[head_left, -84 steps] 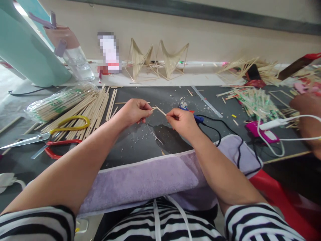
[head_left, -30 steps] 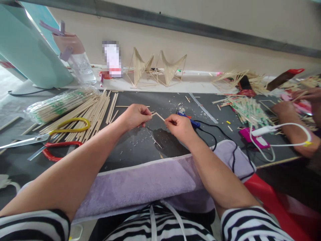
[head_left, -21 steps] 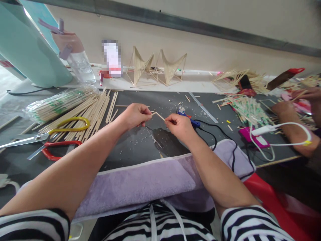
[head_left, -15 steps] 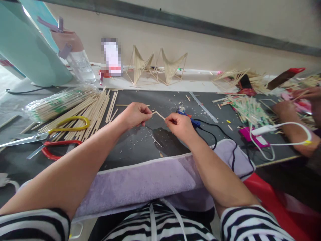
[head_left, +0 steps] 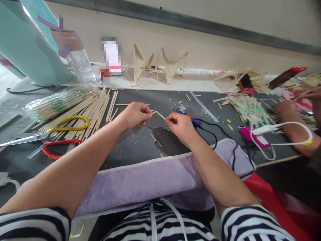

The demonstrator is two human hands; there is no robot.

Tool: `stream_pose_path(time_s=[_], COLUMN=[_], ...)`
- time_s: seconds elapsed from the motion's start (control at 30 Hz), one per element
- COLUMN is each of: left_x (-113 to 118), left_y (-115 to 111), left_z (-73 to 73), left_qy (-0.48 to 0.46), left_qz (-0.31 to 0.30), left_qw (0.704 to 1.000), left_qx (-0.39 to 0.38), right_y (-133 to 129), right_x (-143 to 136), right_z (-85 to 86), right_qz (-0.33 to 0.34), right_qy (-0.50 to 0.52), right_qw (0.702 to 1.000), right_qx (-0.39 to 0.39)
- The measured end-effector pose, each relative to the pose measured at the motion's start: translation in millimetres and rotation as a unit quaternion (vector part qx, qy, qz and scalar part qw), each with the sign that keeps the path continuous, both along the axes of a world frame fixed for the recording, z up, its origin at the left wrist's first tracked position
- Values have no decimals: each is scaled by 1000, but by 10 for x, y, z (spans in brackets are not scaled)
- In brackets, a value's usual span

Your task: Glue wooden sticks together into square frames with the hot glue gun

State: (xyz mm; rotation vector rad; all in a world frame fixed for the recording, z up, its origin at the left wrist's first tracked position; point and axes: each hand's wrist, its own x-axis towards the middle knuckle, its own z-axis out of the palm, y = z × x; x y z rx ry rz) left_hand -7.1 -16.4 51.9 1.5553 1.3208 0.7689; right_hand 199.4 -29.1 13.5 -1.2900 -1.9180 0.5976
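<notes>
Above the dark table, my left hand (head_left: pixel 137 114) pinches the end of one thin wooden stick (head_left: pixel 154 112). My right hand (head_left: pixel 179 124) pinches a second wooden stick (head_left: pixel 161 115). The two sticks meet at a shallow peak between my hands; whether they are joined there I cannot tell. Just behind my right hand lies a blue glue gun (head_left: pixel 193 121) with a black cord. Scraps and crumbs are scattered on the table (head_left: pixel 130 152) beneath. Left of my left hand is a spread of loose sticks (head_left: pixel 96 110).
Scissors (head_left: pixel 47 135) with yellow and red handles and a plastic-wrapped stick bundle (head_left: pixel 60 102) lie left. Stick models (head_left: pixel 173 65) stand on the back ledge beside a bottle (head_left: pixel 80 63). A magenta device (head_left: pixel 255 137) with a white cable and another person's arm (head_left: pixel 292 124) are at right.
My hands and the two sticks hold almost the same pose. The view has shifted very slightly; nothing has been taken up or let go.
</notes>
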Motion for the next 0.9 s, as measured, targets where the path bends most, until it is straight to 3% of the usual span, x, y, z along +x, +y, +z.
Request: stream_pose_path(time_s=[0.9], left_x=[-8], left_y=[11], left_z=[-29], left_qy=[7], left_qz=[0], left_qw=[1000], left_qx=[4], right_y=[2], right_x=[5], right_z=[-21], right_qz=[-1], right_qy=[-9], right_qw=[1000], right_qx=[13])
